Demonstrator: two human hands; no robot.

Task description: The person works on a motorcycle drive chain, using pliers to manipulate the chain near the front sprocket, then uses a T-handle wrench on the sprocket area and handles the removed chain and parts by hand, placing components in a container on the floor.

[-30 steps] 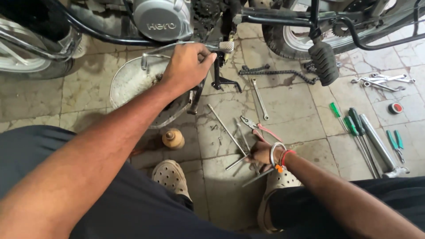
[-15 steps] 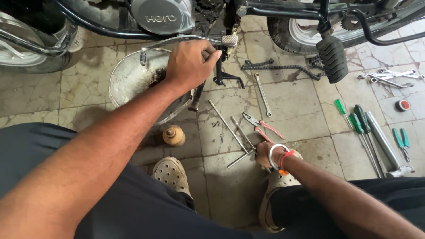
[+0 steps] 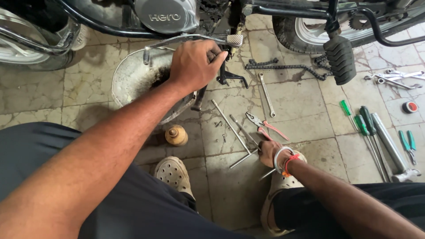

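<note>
Dark trousers [image 3: 146, 208], perforated cream clogs [image 3: 173, 171], wrist bangle [image 3: 280, 158]

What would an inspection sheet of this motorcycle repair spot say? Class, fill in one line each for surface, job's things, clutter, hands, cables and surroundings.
Surface: cracked, stained stone floor tiles, oily in places.
Job's things: metal rods and a T-shaped bar lie by the right hand; motorcycle above, with its foot lever under the left hand.
Clutter: pliers, spanner, loose drive chain, screwdrivers, more spanners, tape roll, small brown knob, dirty metal basin.
Hands: left hand grips a part at the lever; right hand closes on a rod on the floor.
Cables: nothing seen.
Surroundings: rear wheel; the person's sandals.
</note>
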